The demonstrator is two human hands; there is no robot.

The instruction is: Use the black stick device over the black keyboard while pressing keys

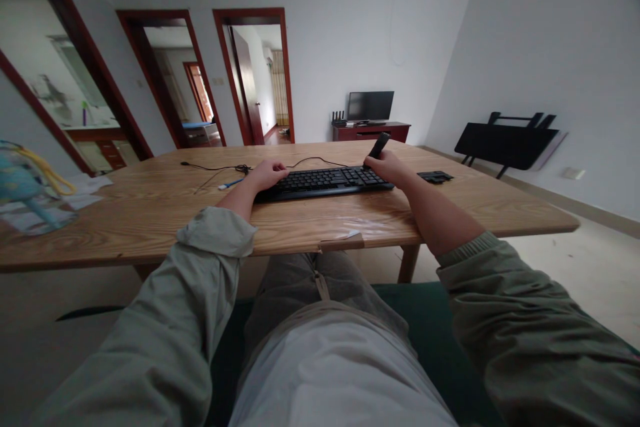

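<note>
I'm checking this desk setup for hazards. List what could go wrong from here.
1. The right hand holds a slim black tool over the black keyboard; a slip could scrape or pop keys.
2. The left hand rests on the keyboard's left end, close to the loose black cable; a sleeve might snag it.
3. The small black piece lies near the right forearm and could be swept along the wooden table.

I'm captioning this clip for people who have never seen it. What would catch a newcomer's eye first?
A black keyboard lies mid-way across a wide wooden table, with the left hand resting on its left end. The right hand at the keyboard's right end grips a slim black tool that sticks up. Beyond it, a small black object lies on the table.
</note>
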